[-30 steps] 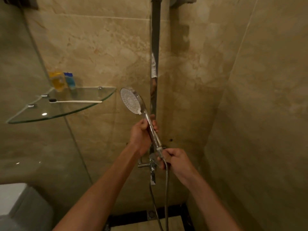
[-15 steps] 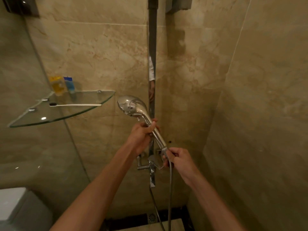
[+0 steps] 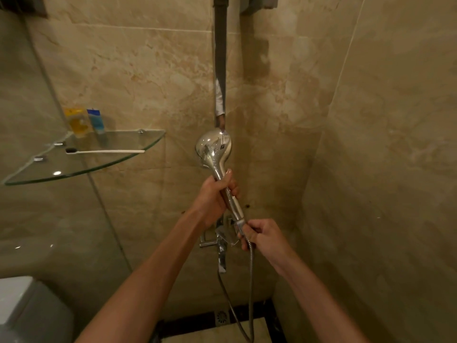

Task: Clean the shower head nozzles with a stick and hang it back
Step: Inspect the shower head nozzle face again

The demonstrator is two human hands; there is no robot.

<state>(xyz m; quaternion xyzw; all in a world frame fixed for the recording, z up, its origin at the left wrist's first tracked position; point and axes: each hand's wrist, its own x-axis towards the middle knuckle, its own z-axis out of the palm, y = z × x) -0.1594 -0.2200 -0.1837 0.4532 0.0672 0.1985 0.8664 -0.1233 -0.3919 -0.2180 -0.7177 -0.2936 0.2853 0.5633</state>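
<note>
The chrome shower head (image 3: 214, 147) points up in front of the vertical riser bar (image 3: 220, 60), its shiny back toward me and its nozzle face hidden. My left hand (image 3: 215, 194) grips the handle just below the head. My right hand (image 3: 259, 235) pinches the base of the handle where the metal hose (image 3: 251, 280) joins it. A thin white stick with a dark tip (image 3: 103, 151) lies on the glass corner shelf (image 3: 118, 162) at the left.
Two small bottles, yellow (image 3: 76, 122) and blue (image 3: 96, 121), stand at the back of the shelf. The chrome tap (image 3: 221, 241) sits on the wall below my hands. A glass partition (image 3: 49, 219) is at the left, a white toilet tank (image 3: 22, 310) at the bottom left, a floor drain (image 3: 221, 317) below.
The shower head turned from nozzle face toward me to its chrome back toward me, and moved right in front of the riser bar. Both hands kept their grip.
</note>
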